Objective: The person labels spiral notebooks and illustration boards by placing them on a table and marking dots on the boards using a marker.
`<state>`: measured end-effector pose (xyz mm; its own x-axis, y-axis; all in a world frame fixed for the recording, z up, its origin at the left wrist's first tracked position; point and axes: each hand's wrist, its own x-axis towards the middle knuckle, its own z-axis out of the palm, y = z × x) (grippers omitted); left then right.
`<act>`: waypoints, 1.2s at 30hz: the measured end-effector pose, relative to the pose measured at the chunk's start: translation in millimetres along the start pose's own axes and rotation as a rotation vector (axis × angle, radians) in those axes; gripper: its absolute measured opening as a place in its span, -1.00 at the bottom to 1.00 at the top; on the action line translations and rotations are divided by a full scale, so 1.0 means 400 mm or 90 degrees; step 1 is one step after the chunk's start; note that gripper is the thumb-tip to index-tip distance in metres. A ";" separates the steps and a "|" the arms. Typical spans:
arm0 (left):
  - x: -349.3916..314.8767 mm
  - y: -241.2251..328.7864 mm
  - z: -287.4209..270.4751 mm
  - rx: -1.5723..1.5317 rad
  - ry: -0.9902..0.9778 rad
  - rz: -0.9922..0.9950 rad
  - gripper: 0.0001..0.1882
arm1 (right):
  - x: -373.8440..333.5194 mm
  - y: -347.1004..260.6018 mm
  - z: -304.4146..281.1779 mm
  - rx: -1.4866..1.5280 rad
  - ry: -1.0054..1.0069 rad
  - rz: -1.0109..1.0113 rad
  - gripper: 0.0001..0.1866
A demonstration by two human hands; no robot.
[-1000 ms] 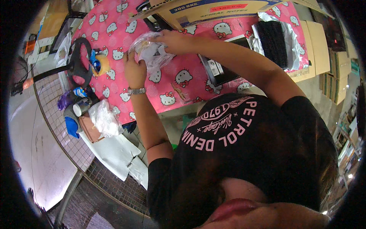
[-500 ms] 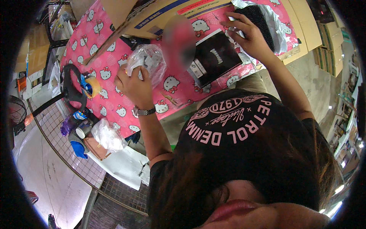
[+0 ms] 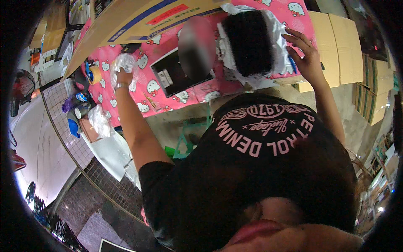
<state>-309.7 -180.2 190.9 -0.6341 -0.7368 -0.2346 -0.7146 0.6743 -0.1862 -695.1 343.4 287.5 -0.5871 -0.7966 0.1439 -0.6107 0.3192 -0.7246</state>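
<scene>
My left hand (image 3: 124, 77) is closed on a crumpled clear plastic bag (image 3: 128, 62) at the left part of the table; its fingertips are partly hidden in the plastic. My right hand (image 3: 307, 55) is open, fingers spread, at the right edge of a white plastic wrapping (image 3: 277, 42); whether it touches cannot be told. On that wrapping lies a black, finely ridged stack (image 3: 247, 44). Between the hands, a black-covered notebook (image 3: 181, 86) with a pale label lies flat, partly covered by a blurred oval patch. A blue pen-like thing (image 3: 292, 65) is near my right thumb.
A large open cardboard box (image 3: 168, 21) stands along the table's far side. A pink patterned cover (image 3: 145, 105) lies over the table. Tape rolls (image 3: 94, 74) sit at the left edge, above a wire rack (image 3: 63, 122) holding bags. Flat cardboard (image 3: 345, 46) is at the right.
My view has shifted right. My left hand has moved left with the clear plastic bag, away from the notebook. My right hand has gone from above the notebook to the white wrapping's right side.
</scene>
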 end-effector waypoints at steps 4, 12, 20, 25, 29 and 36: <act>-0.217 0.250 -0.116 -0.300 0.209 -0.118 -0.71 | -0.113 0.117 -0.097 0.029 0.008 0.124 -0.66; -0.893 0.480 0.736 -0.168 -0.317 -0.096 -0.66 | -0.087 0.186 -0.147 0.019 -0.008 0.023 -0.74; -0.857 0.678 0.894 -0.400 -0.646 -0.310 -0.37 | -0.142 0.362 -0.225 -0.096 -0.069 0.308 -0.77; -0.846 0.622 0.851 -0.439 -0.691 -0.291 -0.38 | -0.141 0.374 -0.112 -0.097 -0.219 0.324 -0.71; -0.822 0.542 0.780 -0.440 -0.701 -0.260 -0.39 | -0.155 0.417 -0.041 -0.204 -0.301 0.292 -0.62; -0.747 0.437 0.693 -0.443 -0.689 -0.221 -0.41 | -0.211 0.434 0.064 -0.193 -0.251 0.417 -0.41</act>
<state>-163.3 171.5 -36.2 -0.0689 -0.2359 -0.9693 -0.9967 0.0573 0.0569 -738.0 453.0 132.2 -0.6788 -0.5051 -0.5331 -0.3596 0.8615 -0.3584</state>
